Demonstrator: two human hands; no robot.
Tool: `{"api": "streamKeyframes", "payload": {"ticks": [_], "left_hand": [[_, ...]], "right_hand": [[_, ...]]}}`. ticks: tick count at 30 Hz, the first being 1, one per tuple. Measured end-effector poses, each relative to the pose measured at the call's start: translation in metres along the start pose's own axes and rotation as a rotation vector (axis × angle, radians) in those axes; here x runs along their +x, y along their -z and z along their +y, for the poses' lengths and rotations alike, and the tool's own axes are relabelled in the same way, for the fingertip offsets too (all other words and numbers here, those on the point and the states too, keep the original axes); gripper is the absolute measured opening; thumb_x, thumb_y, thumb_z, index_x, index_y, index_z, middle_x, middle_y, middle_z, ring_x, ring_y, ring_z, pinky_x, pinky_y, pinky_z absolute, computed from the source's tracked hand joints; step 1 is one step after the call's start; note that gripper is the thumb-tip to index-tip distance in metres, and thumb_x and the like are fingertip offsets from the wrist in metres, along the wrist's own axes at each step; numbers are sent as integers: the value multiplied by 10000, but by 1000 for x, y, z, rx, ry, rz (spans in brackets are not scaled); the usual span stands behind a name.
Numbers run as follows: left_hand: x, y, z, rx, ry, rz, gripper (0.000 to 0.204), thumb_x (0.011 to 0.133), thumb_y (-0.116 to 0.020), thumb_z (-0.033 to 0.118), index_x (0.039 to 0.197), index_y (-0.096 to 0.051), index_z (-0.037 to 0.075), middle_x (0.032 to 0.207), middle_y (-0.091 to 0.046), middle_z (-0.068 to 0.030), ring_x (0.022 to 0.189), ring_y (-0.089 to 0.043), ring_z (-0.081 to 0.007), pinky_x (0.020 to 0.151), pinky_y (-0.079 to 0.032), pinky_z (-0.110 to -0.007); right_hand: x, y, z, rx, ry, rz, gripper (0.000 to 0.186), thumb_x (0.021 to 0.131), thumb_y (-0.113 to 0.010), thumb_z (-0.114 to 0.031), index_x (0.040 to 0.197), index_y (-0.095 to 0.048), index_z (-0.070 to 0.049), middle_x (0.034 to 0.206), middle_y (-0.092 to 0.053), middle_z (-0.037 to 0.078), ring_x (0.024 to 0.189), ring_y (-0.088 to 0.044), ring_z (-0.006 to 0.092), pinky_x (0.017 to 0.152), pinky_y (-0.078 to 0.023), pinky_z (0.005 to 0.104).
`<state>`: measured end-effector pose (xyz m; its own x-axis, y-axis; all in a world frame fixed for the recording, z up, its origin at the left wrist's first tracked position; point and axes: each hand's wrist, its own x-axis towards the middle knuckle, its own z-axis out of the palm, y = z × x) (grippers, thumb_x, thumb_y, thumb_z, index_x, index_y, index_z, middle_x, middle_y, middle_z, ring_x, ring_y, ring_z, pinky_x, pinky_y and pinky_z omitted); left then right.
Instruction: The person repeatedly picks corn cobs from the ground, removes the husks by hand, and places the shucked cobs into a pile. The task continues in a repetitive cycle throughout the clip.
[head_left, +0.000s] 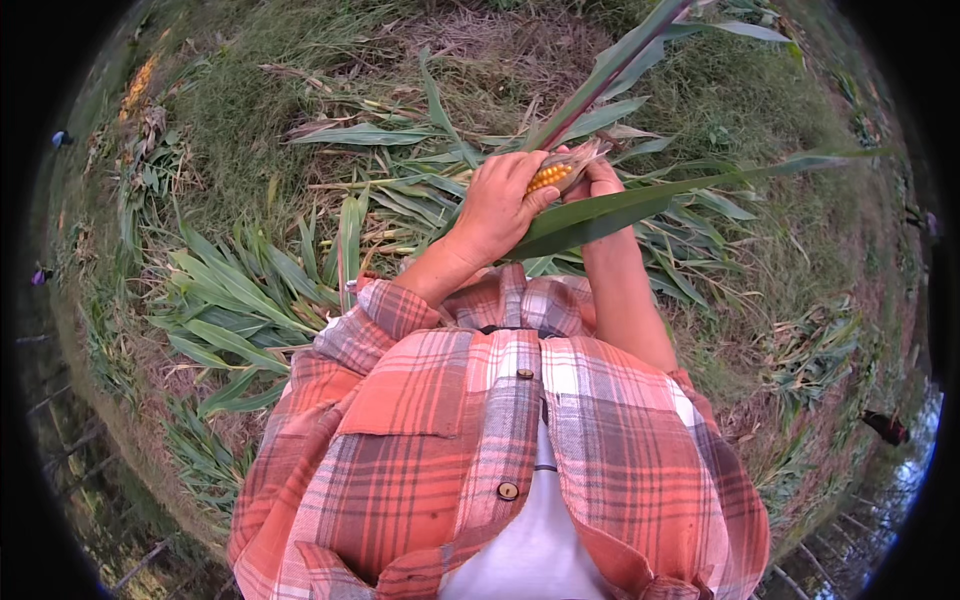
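Observation:
An ear of corn (549, 178) with yellow kernels showing lies between my two hands, its pale dry husk (583, 158) partly peeled back toward the tip. My left hand (500, 198) is closed round the near side of the ear, thumb along the kernels. At the husk end, my right hand (600, 190) grips with bent fingers, partly hidden behind a broad green leaf (610, 212). A corn stalk (600, 90) with a purplish stem and long leaves slants up and right from the ear.
Cut corn stalks and leaves (400, 195) lie on the grass beyond my hands. Another leafy heap (235, 310) is at the left, and one more (820, 345) at the right. A pile of orange-yellow ears (140, 85) shows at the far left.

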<state>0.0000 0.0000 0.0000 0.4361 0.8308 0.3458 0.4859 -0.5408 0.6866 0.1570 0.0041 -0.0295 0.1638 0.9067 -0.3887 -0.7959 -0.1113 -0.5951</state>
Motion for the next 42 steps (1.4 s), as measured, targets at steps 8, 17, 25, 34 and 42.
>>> {"api": "streamKeyframes", "payload": {"ticks": [8,17,25,34,42], "left_hand": [[-1,-10,0,-33,49,169,404,830,-627,281,1149,-534,51,978,-581,-107,921,-521,-290,855,-361,-390],[-7,-19,7,-13,161,228,524,755,-703,290,1174,-476,72,1066,-524,-114,1029,-458,-288,919,-316,-408],[-15,-20,8,-282,291,267,696,631,-778,401,1182,-450,131,1068,-495,-84,1028,-410,-281,923,-263,-412],[-7,-3,-6,-146,94,349,546,647,-793,383,1038,-558,82,1099,-450,-103,1026,-408,-268,935,-324,-391],[11,16,-2,-228,44,340,426,756,-730,340,1017,-537,65,1010,-480,-77,969,-430,-226,874,-353,-334]], "right_hand": [[-29,-38,-5,-190,153,-208,223,927,-542,-224,1069,-532,-54,972,-568,38,890,-571,139,766,-489,299],[-32,-40,3,-600,413,-98,301,918,-558,-289,950,-617,4,928,-649,94,789,-604,135,680,-513,258],[-30,-36,3,-286,91,29,246,941,-509,-244,968,-514,0,960,-637,176,837,-632,236,726,-544,338],[-20,-20,10,231,-307,-53,255,942,-475,-270,1071,-460,-51,1058,-578,129,987,-564,249,833,-503,375],[-2,4,8,303,-204,-250,140,928,-521,-198,941,-519,-59,819,-587,36,836,-581,183,782,-504,328]]}}
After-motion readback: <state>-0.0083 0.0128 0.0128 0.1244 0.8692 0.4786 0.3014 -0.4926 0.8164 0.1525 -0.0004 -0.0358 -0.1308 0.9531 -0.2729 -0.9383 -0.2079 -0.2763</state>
